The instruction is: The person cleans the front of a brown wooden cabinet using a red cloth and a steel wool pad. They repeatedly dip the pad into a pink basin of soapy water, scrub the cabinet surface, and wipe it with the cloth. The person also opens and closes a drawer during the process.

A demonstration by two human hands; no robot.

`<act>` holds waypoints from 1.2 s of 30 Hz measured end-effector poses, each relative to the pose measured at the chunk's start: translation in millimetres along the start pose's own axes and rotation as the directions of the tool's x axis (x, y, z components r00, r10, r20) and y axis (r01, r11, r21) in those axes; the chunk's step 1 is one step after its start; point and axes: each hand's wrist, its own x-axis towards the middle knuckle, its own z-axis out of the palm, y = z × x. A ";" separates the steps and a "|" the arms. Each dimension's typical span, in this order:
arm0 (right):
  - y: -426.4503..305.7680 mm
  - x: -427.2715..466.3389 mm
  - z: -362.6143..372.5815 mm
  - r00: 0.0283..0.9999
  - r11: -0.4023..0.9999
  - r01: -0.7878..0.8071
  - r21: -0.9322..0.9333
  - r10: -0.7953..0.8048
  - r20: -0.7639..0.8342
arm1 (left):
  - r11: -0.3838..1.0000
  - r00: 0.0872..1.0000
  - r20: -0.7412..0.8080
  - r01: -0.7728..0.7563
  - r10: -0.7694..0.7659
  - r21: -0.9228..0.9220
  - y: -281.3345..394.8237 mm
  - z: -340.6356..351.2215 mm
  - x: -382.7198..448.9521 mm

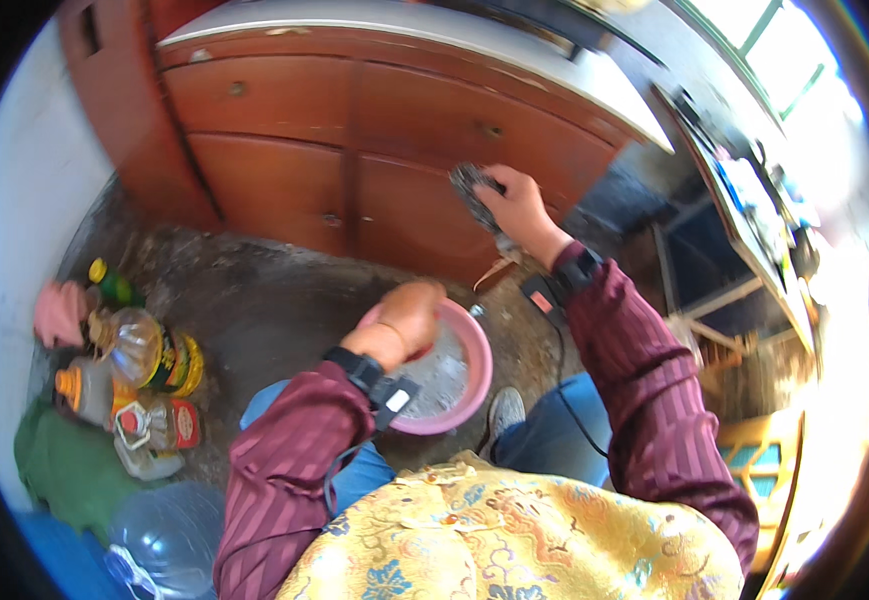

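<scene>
My right hand (518, 208) grips a dark grey wet cloth (473, 193) and holds it up against or close before the red-brown wooden cabinet (419, 202). Below and to the left, my left hand (408, 315) is blurred over the far left rim of a pink plastic basin (481, 352). Greyish, sudsy water (442, 382) fills part of the basin, which stands on the floor between my feet. Something red shows just under my left hand; what the fingers hold there is hidden. Both wrists wear black straps with small devices and cables.
Oil bottles (168, 360), a green bottle (111, 281), a pink cloth (61, 313), a green cloth (66, 465) and a large clear water jug (168, 525) stand or lie at the left. A cluttered table (742, 217) and a yellow chair (764, 450) are at the right. A white countertop (404, 34) tops the cabinet.
</scene>
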 end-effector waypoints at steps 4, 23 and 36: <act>-32.9 27.7 33.9 0.898 0.905 0.397 -0.154 -0.348 0.269 | 0.998 0.994 0.097 0.055 -0.056 0.014 13.8 7.5 -6.3; -206.1 259.3 229.0 0.804 0.773 0.584 -0.248 -0.507 0.311 | 0.999 0.994 0.111 -0.003 0.007 -0.034 18.0 0.7 21.4; -207.6 273.3 251.5 0.434 0.018 0.830 -0.557 -0.648 0.625 | 0.994 0.990 0.139 0.015 0.000 -0.107 3.5 -0.8 28.3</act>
